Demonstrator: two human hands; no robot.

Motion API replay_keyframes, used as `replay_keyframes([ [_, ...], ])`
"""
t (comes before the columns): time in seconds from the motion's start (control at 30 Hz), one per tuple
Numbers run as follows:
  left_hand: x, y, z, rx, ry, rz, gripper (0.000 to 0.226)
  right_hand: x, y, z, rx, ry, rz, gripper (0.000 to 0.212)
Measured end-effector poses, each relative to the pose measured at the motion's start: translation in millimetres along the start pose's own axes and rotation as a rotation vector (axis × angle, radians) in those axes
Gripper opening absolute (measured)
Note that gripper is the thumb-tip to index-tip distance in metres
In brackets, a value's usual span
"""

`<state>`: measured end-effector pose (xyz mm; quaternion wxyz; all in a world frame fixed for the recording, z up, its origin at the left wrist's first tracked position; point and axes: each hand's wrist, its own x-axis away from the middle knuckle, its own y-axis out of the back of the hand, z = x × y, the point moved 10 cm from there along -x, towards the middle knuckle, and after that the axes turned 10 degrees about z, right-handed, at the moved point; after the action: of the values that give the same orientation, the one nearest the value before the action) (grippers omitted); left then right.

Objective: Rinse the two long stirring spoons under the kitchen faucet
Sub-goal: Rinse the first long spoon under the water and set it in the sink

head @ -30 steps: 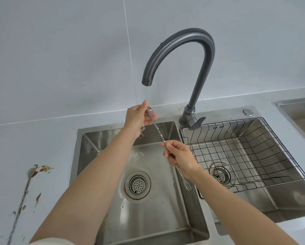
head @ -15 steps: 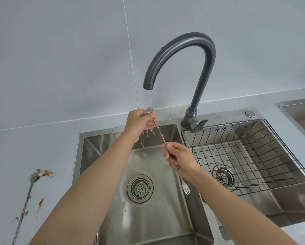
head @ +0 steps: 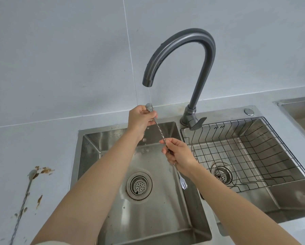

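First spoon (head: 160,134) is being pinched at its bowl by left hand (head: 141,119), twisted shaft by right hand (head: 179,157), under thin faucet (head: 180,55) stream. Slippage into sink (head: 165,218) is being risked: wet metal. Second spoon (head: 22,207) is being left dirty on counter (head: 33,147).

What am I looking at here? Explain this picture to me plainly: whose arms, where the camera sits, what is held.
No machine here: a person wears a wide-angle camera on the head, looking down at their own bare arms over a double steel sink. A thin stream runs from the dark curved faucet. The left hand holds the bowl end of a long twisted stirring spoon under the water; the right hand grips its stem, whose small forked end points down. A second spoon lies on the grey counter among brown smears. A wire rack sits in the right basin.
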<state>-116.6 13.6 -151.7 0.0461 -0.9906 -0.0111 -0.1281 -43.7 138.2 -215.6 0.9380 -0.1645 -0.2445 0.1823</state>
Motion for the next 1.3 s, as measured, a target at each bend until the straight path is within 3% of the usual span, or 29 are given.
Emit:
replay_keyframes([
  [0.3,2,16,1,-0.024,0.061,-0.182,0.040,-1,-8,1,0.086,0.011,0.028,0.029],
  [0.53,4,-6,5,0.004,0.003,0.086,0.018,-4,1,0,0.056,0.026,-0.039,0.030],
  [0.67,6,-10,7,-0.019,0.004,0.112,0.019,-6,1,2,0.044,0.027,-0.050,0.030],
  [0.97,2,2,-7,-0.051,0.068,-0.048,0.055,-14,-10,21,0.084,0.056,-0.013,0.029],
  [1.17,1,-8,-12,-0.091,-0.013,0.103,0.023,-16,-8,29,0.124,0.058,-0.051,0.028],
  [1.3,2,-10,-6,-0.051,0.002,0.184,0.016,-17,-6,33,0.173,0.062,-0.062,0.028],
])
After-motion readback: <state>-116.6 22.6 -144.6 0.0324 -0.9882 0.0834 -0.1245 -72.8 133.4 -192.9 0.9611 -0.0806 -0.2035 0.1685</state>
